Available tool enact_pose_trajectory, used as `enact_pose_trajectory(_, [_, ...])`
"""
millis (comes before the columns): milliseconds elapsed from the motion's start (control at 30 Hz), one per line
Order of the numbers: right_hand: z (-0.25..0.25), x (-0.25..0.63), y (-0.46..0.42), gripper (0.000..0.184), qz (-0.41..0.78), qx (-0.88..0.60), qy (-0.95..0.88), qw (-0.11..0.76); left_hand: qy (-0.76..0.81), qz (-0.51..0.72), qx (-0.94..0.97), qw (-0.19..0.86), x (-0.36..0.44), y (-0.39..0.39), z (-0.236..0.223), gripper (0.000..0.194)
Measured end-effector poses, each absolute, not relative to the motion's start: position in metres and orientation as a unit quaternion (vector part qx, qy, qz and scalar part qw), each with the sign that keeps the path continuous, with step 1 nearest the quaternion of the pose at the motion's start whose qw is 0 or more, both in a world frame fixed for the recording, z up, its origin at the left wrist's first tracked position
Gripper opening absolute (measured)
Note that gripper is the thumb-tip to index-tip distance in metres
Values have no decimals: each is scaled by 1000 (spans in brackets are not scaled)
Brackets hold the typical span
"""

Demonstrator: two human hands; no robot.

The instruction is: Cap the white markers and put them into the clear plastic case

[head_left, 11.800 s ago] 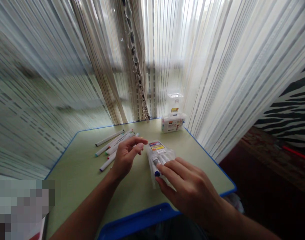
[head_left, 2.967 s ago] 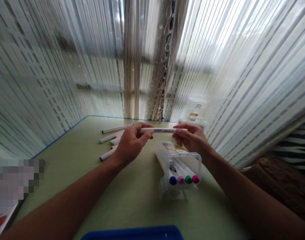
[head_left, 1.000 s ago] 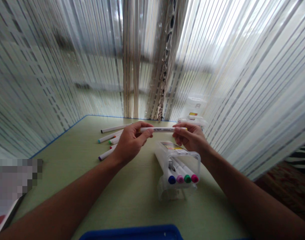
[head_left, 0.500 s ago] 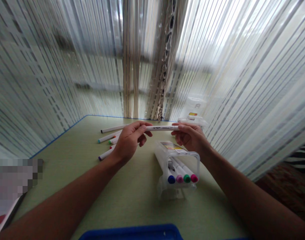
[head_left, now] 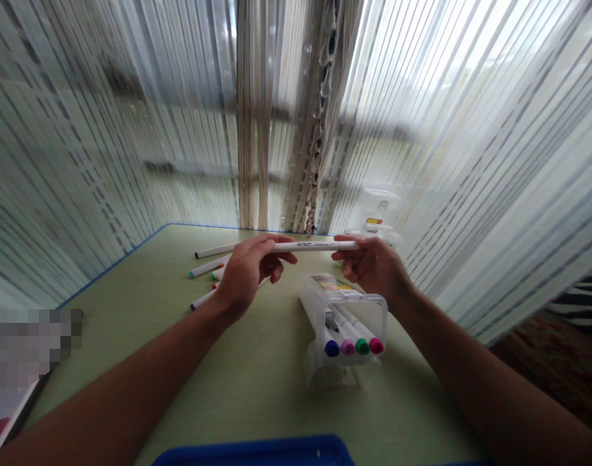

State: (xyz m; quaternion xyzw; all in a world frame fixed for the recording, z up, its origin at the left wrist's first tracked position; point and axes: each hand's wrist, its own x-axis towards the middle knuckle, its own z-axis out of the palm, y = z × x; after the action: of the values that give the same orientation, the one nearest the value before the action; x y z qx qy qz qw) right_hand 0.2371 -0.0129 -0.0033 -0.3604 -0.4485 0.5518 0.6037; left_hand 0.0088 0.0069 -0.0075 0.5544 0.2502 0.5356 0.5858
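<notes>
A white marker [head_left: 311,246] is held level above the table, one end in each hand. My left hand [head_left: 247,272] pinches its left end between thumb and fingers. My right hand [head_left: 373,266] grips its right end with curled fingers. Just below them lies a clear plastic marker case [head_left: 344,317] on its side, open toward me, with several capped markers inside showing blue, pink, green and magenta ends.
Several loose markers [head_left: 208,266] lie on the green table [head_left: 257,375] left of my left hand. A second clear case [head_left: 379,223] stands at the far right by the striped curtains [head_left: 296,116]. A blue edge [head_left: 257,450] runs along the near side.
Both hands have kept hold of the marker and raised it slightly; my left fingers have shifted along its left end. The case and loose markers have not moved.
</notes>
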Motion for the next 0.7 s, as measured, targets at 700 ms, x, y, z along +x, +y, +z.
enact_pose_trajectory(700, [-13,233,-12,23,458,-377,-543,595,316,499,650,479,9,9,-12,35])
